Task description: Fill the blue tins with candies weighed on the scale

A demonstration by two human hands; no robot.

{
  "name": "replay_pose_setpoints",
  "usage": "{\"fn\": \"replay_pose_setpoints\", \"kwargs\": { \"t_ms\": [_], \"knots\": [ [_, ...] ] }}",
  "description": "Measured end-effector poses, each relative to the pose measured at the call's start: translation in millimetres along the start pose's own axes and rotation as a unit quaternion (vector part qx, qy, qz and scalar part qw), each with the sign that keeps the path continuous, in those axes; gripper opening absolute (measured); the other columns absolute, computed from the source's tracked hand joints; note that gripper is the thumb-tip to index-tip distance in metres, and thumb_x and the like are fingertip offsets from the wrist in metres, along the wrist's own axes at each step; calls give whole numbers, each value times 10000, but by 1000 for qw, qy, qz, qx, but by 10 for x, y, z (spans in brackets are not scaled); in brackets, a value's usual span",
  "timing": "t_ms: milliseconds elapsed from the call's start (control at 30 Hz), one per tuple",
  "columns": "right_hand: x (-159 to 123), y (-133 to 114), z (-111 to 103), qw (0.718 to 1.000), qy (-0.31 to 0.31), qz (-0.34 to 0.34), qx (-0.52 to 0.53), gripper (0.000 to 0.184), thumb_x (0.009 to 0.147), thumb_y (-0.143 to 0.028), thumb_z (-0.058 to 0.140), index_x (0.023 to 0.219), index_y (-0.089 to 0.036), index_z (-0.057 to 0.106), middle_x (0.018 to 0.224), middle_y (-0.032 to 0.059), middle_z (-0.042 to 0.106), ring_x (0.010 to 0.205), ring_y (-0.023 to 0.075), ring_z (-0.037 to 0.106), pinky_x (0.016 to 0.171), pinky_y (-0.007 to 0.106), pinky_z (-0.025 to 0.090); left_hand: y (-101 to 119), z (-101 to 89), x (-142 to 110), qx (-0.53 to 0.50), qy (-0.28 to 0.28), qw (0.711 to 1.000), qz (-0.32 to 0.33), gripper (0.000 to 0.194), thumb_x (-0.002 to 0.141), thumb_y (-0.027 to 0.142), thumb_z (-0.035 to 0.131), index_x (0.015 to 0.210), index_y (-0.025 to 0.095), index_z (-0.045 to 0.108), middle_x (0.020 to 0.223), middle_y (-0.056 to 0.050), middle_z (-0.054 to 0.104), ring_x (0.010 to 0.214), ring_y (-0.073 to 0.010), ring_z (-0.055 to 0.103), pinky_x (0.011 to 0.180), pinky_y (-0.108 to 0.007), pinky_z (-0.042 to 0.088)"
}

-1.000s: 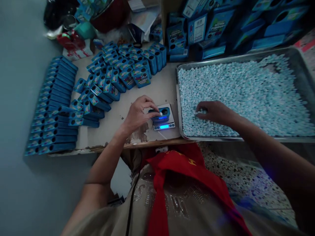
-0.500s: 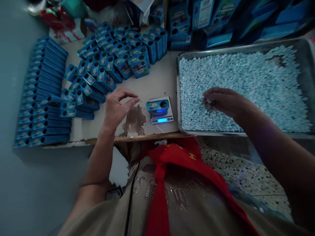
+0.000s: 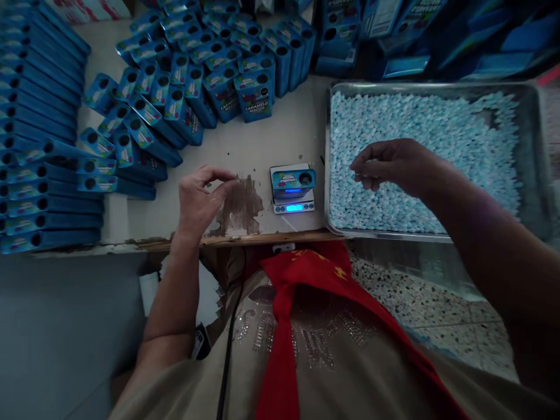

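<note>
on the worn desk (image 3: 301, 131), a blue caramelo macizo box (image 3: 289, 181) rests on a digital scale (image 3: 279, 208), the left hand (image 3: 199, 195) nearby empty, finger and thumb slightly parted, the right hand (image 3: 391, 162) bunched over pale-blue candies (image 3: 422, 116), its grip unclear.

On a blue box (image 3: 254, 98) at the upper middle of the frame, "CARAMELO MACIZO" is written. The centre box (image 3: 289, 179) carries these words upside down. The digits on the lit display (image 3: 294, 207) are not readable.
</note>
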State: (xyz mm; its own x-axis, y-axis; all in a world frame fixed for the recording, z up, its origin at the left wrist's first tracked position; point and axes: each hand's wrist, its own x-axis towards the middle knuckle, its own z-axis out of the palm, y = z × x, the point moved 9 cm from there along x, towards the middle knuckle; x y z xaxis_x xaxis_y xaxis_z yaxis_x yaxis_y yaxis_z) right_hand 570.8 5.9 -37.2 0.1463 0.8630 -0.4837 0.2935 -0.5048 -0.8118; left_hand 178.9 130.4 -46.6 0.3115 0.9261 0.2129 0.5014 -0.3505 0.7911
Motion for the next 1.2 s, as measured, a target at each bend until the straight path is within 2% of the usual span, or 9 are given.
{"fn": "replay_pose_setpoints", "kwargs": {
  "t_ms": [233,400,467,533,600,700,867,1100,1200],
  "knots": [
    [-18,-593,360,992,-102,-64,-49,294,812,-350,1062,951,-216,840,753,10,788,697,138,674,672,299,571,-297,-34,-131,-38,-1,999,-18,165,901,212,1020,948,239,864,1009,-32,828,1010,-271,816,1019,-383,707],
    [-11,-884,522,976,-71,-103,-178,279,859,-486,1029,988,-287,881,741,-12,759,716,190,726,711,343,595,-437,-1,-282,-87,3,996,-9,150,908,268,1005,956,254,864,1016,-41,828,999,-282,821,1010,-401,726],
    [-39,-1013,577,955,-43,-130,-262,216,897,-460,982,1022,-305,900,756,-17,765,729,202,731,716,347,572,-468,6,-326,-102,1,995,-7,136,918,287,998,969,259,875,1025,-46,831,1001,-285,823,1014,-407,728],
    [-79,-1137,658,923,-25,-166,-347,123,914,-334,903,1031,-297,913,807,-10,801,760,199,728,728,339,532,-503,4,-350,-110,-3,994,-12,127,926,303,988,986,258,885,1043,-50,834,1013,-282,824,1026,-408,728],
    [-115,-1227,750,888,-15,-201,-414,173,891,-202,823,1013,-278,919,883,5,842,822,200,739,771,338,509,-527,-21,-357,-115,1,993,-9,126,924,303,981,993,247,892,1054,-54,829,1015,-271,822,1027,-398,726],
    [-137,-1254,878,861,-26,-230,-453,238,894,-130,772,1006,-272,927,984,30,881,917,231,771,860,355,525,-554,-64,-362,-119,13,993,1,120,926,292,985,997,239,903,1081,-62,819,1023,-253,815,1018,-375,724],
    [-161,-1198,974,854,-49,-255,-451,284,959,-123,741,1049,-272,966,1083,72,893,916,249,780,914,379,559,-591,-77,-386,-137,15,990,16,136,946,347,971,1015,238,929,1132,-70,806,1023,-245,808,995,-369,729],
    [-204,-1158,921,882,-24,-256,-396,303,1021,-189,812,1179,-374,993,1140,27,918,1128,288,858,1008,401,636,-636,-39,-380,-117,-1,993,9,137,941,320,983,1040,241,930,1146,-70,817,1001,-228,813,988,-347,715],
    [-226,-1163,930,887,-12,-237,-396,353,973,-115,820,1162,-359,991,1181,23,931,1154,307,876,1077,444,646,-594,4,-367,-114,-8,993,17,171,948,361,979,1061,240,932,1116,-69,822,1000,-242,814,984,-367,705]
  ]
}}
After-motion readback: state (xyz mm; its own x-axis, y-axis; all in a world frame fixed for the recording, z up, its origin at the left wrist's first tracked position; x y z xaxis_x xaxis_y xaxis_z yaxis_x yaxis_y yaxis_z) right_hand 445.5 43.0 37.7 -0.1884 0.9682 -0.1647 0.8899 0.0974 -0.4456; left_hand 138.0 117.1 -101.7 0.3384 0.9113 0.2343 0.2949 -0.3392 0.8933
